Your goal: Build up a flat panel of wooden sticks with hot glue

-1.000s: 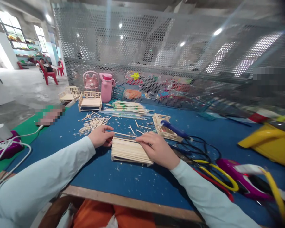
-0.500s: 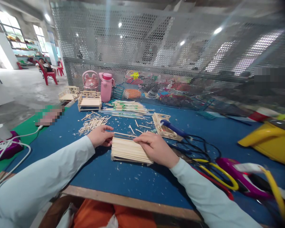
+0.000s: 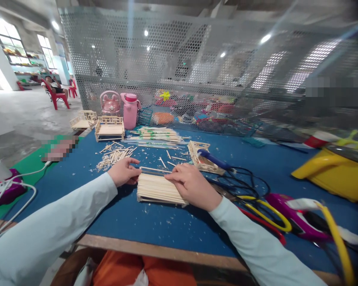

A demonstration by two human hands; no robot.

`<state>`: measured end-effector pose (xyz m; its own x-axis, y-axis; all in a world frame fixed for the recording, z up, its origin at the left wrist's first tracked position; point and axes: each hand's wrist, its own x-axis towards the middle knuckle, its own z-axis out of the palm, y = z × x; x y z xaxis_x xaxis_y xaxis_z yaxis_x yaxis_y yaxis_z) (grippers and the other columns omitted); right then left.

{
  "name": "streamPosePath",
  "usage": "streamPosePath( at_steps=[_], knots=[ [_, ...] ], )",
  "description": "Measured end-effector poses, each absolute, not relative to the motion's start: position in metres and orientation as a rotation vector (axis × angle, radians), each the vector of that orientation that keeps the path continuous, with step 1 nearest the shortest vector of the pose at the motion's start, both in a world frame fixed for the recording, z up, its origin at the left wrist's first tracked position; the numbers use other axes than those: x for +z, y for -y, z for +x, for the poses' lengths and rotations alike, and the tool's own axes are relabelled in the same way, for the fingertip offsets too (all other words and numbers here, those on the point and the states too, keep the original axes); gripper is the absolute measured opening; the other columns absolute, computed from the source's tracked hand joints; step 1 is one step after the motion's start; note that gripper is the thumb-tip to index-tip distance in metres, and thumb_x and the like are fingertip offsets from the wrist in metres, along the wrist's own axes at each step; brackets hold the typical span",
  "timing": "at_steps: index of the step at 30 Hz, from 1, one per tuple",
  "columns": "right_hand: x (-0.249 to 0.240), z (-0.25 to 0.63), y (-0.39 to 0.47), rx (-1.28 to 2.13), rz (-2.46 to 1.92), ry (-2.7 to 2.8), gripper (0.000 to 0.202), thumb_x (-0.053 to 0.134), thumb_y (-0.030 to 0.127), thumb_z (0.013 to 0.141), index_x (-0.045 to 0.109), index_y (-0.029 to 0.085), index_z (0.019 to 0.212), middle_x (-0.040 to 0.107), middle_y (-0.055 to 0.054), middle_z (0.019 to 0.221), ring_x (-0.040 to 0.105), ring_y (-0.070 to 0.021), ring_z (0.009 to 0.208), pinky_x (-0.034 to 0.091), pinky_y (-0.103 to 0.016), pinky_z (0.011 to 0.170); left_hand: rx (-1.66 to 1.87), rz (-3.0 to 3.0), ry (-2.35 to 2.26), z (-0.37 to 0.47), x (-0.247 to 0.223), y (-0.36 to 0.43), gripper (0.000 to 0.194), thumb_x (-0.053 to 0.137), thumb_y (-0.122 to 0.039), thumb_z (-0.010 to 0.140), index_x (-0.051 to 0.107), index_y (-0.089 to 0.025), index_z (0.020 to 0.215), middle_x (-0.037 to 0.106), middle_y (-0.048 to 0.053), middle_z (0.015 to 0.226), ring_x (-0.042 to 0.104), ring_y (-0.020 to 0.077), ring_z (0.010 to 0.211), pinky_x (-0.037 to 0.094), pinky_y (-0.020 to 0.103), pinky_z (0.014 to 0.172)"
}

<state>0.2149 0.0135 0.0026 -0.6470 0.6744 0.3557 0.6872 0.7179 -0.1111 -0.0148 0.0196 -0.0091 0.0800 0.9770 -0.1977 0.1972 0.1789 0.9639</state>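
Observation:
A slatted panel of pale wooden sticks [image 3: 158, 188] lies on the blue table in front of me. Along its far edge runs a single thin wooden stick [image 3: 155, 170], with a narrow gap between it and the other slats. My left hand [image 3: 123, 172] pinches the left end of this stick between thumb and fingers. At the other end, my right hand [image 3: 193, 186] has its fingers closed on the stick and rests over the panel's right side, hiding that corner.
Stick offcuts [image 3: 116, 155] lie beyond my left hand. Behind stand small wooden bench models [image 3: 109, 129], a pink bottle [image 3: 130, 113] and bundled sticks [image 3: 159, 134]. To the right are a blue-handled tool [image 3: 213, 159] on a wooden frame, cables, pliers and a yellow dustpan [image 3: 334, 171].
The camera view has turned slightly, so everything sits a little further left. Both hands keep their hold on the stick, with hardly any movement against the panel.

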Motion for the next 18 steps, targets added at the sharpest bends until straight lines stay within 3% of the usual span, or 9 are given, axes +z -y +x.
streamPosePath(
  at_steps=[3,7,10,14,18],
  knots=[
    [0.002,0.214,-0.012,-0.059,-1.074,2.548,0.025,0.048,0.013,0.082,0.071,0.021,0.089,0.059,-0.006,0.077,0.047,-0.0178,0.076,0.032,-0.032,0.068,1.052,1.449,-1.469,-0.013,-0.002,-0.014,0.029,0.061,-0.018,0.073,0.051,-0.016,0.1,0.059,0.001,0.076,0.057,0.0138,0.066,0.05,0.031,0.065],
    [0.003,0.213,-0.009,-0.091,-1.129,2.528,0.024,0.051,0.014,0.081,0.072,0.022,0.089,0.057,-0.006,0.078,0.046,-0.0176,0.077,0.03,-0.031,0.068,1.025,2.363,-1.371,0.008,0.006,0.002,0.019,0.051,-0.021,0.08,0.056,-0.015,0.097,0.059,0.01,0.102,0.052,0.0224,0.1,0.04,0.041,0.091],
    [0.005,0.213,-0.007,-0.123,-1.17,2.525,0.023,0.052,0.016,0.082,0.072,0.024,0.089,0.055,-0.005,0.075,0.045,-0.0171,0.075,0.029,-0.031,0.066,0.721,2.71,-1.295,0.028,0.001,0.015,0.025,0.05,-0.033,0.082,0.054,-0.013,0.096,0.059,0.014,0.105,0.052,0.0272,0.103,0.042,0.044,0.088],
    [0.005,0.211,-0.005,-0.13,-1.186,2.527,0.024,0.049,0.018,0.084,0.071,0.026,0.091,0.055,-0.005,0.075,0.045,-0.0168,0.075,0.028,-0.03,0.065,0.632,2.845,-1.344,0.04,-0.011,0.026,0.037,0.043,-0.044,0.085,0.048,-0.014,0.107,0.055,0.016,0.115,0.049,0.0292,0.109,0.04,0.046,0.089],
    [0.004,0.211,-0.004,-0.129,-1.189,2.537,0.025,0.05,0.017,0.083,0.071,0.026,0.091,0.057,-0.005,0.076,0.047,-0.0176,0.076,0.03,-0.031,0.066,0.553,2.883,-1.391,0.042,-0.012,0.028,0.032,0.037,-0.042,0.088,0.051,-0.015,0.096,0.058,0.012,0.1,0.053,0.0268,0.093,0.042,0.044,0.08]
  ],
)
